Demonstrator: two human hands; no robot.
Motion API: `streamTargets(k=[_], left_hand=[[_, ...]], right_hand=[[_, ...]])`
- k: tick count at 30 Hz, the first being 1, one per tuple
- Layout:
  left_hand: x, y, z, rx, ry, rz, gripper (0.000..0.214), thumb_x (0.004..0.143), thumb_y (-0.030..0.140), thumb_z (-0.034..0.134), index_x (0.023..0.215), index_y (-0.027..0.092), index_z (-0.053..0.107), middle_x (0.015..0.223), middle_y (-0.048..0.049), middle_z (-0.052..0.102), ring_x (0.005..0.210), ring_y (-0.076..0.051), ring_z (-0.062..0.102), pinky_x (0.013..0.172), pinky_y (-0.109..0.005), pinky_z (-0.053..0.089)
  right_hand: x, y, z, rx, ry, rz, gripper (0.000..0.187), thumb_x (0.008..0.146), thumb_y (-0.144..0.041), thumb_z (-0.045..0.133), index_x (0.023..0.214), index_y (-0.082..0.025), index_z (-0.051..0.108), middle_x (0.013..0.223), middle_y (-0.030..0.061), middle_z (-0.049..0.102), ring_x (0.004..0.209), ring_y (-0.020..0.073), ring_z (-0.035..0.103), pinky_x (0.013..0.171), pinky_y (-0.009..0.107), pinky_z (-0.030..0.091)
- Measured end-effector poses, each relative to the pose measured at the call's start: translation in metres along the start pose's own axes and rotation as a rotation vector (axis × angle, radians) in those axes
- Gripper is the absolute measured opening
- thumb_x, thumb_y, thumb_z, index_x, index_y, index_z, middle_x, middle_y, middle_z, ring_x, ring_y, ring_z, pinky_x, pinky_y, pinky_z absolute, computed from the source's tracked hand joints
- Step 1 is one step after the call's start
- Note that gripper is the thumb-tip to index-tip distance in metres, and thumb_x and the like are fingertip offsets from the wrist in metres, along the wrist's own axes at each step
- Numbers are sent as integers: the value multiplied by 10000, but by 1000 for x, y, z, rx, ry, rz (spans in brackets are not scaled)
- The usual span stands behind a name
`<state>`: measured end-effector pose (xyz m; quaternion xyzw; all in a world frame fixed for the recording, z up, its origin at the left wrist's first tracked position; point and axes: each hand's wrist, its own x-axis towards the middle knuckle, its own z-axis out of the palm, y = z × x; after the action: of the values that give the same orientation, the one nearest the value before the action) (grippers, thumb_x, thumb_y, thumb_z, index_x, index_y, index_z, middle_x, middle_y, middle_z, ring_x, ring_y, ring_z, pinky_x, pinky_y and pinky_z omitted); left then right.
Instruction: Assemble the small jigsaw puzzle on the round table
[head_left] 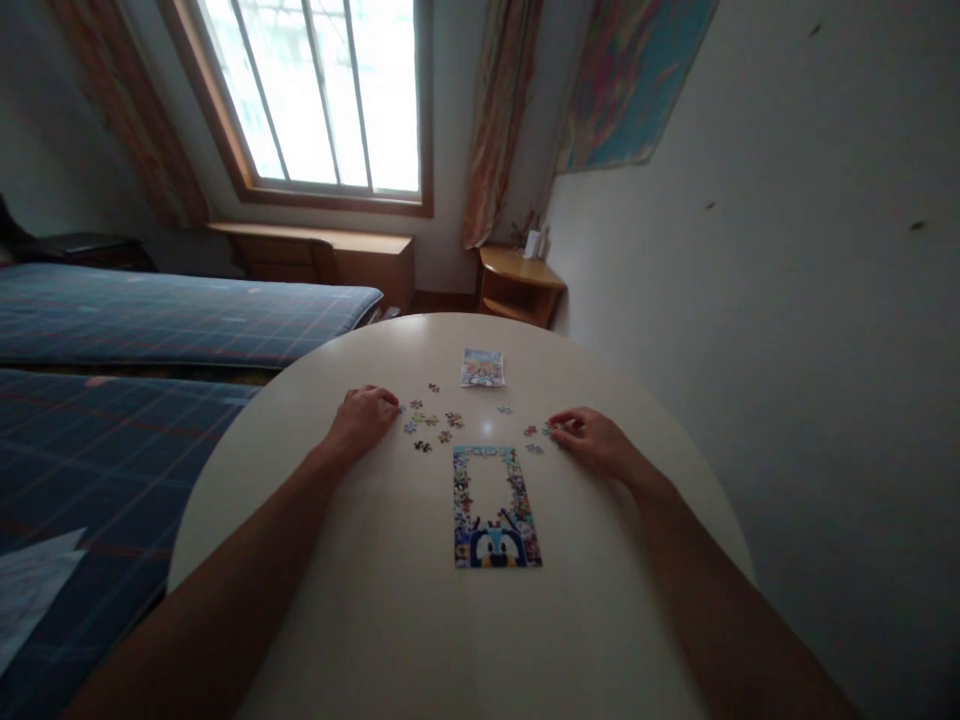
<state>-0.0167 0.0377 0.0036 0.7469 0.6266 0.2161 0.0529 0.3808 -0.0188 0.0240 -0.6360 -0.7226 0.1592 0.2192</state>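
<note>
A partly built jigsaw puzzle (495,508) lies flat on a round white table (420,620); its frame is filled and a bare gap shows in its upper middle. Several loose puzzle pieces (435,422) are scattered beyond it. My left hand (364,418) rests on the table with fingers curled, touching the left end of the loose pieces. My right hand (589,436) lies to the right of the puzzle, its fingertips pinched on a small puzzle piece (553,429) beside two others. A small picture card (482,368) lies farther back.
Two beds with blue plaid covers (150,320) stand to the left of the table. A white wall (787,300) runs close along the right. A wooden corner shelf (521,280) and a low wooden desk (330,255) stand under the window.
</note>
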Motion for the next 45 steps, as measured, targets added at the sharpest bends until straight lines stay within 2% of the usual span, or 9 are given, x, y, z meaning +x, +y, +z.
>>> streamTargets(k=[8, 13, 17, 20, 25, 30, 38, 42, 45], left_hand=[[-6, 1, -12, -17, -70, 43, 245, 860, 354, 558, 982, 194, 697, 1053, -91, 700, 969, -239, 650, 914, -349, 472], [-11, 14, -23, -27, -176, 95, 178, 836, 301, 556, 888, 222, 707, 906, -54, 727, 818, -207, 669, 735, -292, 486], [-17, 28, -23, -58, -266, 161, 176, 800, 366, 616, 880, 253, 724, 864, -21, 726, 765, -189, 670, 656, -260, 465], [-20, 34, -21, -62, -300, 187, 182, 784, 392, 646, 883, 270, 738, 906, -21, 724, 790, -202, 669, 663, -272, 462], [-21, 38, -22, -44, -349, 214, 145, 800, 336, 616, 821, 271, 744, 926, -25, 720, 795, -205, 664, 674, -276, 459], [-24, 44, -27, -31, -383, 223, 152, 797, 342, 620, 856, 256, 731, 946, -32, 718, 779, -209, 662, 671, -279, 462], [-27, 46, -25, -21, -402, 239, 106, 775, 284, 627, 839, 229, 690, 870, -35, 713, 765, -211, 655, 655, -277, 457], [-26, 48, -27, -43, -425, 255, 197, 794, 266, 592, 961, 229, 690, 887, -32, 714, 789, -205, 658, 671, -274, 463], [-27, 49, -30, -51, -488, 273, 208, 824, 280, 551, 946, 224, 711, 904, -43, 718, 803, -209, 661, 706, -287, 472]], right_hand=[[-3, 8, -16, 134, -121, 54, 325, 805, -378, 651, 1036, -164, 729, 949, 93, 746, 778, 201, 664, 693, 300, 492], [-4, 14, -19, 134, -93, 76, 323, 774, -345, 668, 1026, -149, 720, 915, 96, 746, 779, 203, 669, 678, 292, 494], [-3, 13, -17, 129, -88, 74, 316, 795, -356, 659, 1027, -149, 719, 921, 102, 746, 769, 197, 669, 664, 285, 494], [-4, 11, -16, 113, -91, 71, 322, 810, -366, 647, 1040, -152, 717, 912, 100, 747, 750, 195, 663, 644, 282, 489], [-3, 10, -15, 119, -82, 65, 310, 807, -341, 656, 1047, -154, 718, 933, 98, 744, 778, 196, 666, 674, 282, 494], [-3, 9, -15, 98, -76, 60, 309, 826, -345, 648, 1057, -153, 720, 939, 99, 742, 770, 189, 658, 678, 281, 492], [-2, 14, -12, 68, -57, 45, 312, 849, -380, 634, 1066, -172, 719, 968, 87, 745, 801, 190, 665, 711, 285, 495], [-3, 5, -10, -5, -41, 32, 289, 871, -397, 611, 1053, -207, 727, 967, 73, 747, 802, 190, 667, 697, 285, 481], [-5, -4, -8, -51, -52, 12, 265, 876, -378, 606, 1048, -215, 725, 973, 69, 747, 828, 192, 671, 733, 296, 479]])
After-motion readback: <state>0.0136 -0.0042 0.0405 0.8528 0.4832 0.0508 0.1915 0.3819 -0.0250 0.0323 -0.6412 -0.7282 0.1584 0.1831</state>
